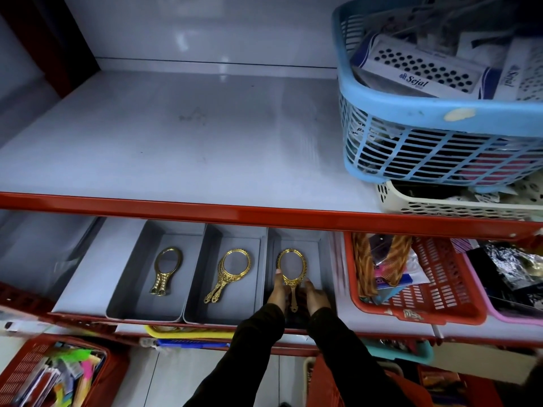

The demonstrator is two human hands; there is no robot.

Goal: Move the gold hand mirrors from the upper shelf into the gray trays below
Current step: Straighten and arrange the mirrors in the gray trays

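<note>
Three gray trays stand side by side on the lower shelf: left tray [129, 289], middle tray [205, 289], right tray [323, 259]. Gold hand mirrors [164, 271] lie stacked in the left tray, and another stack of gold mirrors [232, 271] in the middle tray. Over the right tray, both hands hold one gold oval mirror [292, 267] by the base of its frame, handle pointing toward me. My left hand [277, 292] grips its left side, my right hand [316, 296] its right side. The upper shelf [176, 136] shows no mirrors.
A blue basket [440, 136] with boxes sits on a white basket [440, 205] at the upper shelf's right. A red basket [417, 289] and a pink one [511, 315] stand right of the trays. The red shelf edge [235, 212] overhangs the trays. More baskets sit below.
</note>
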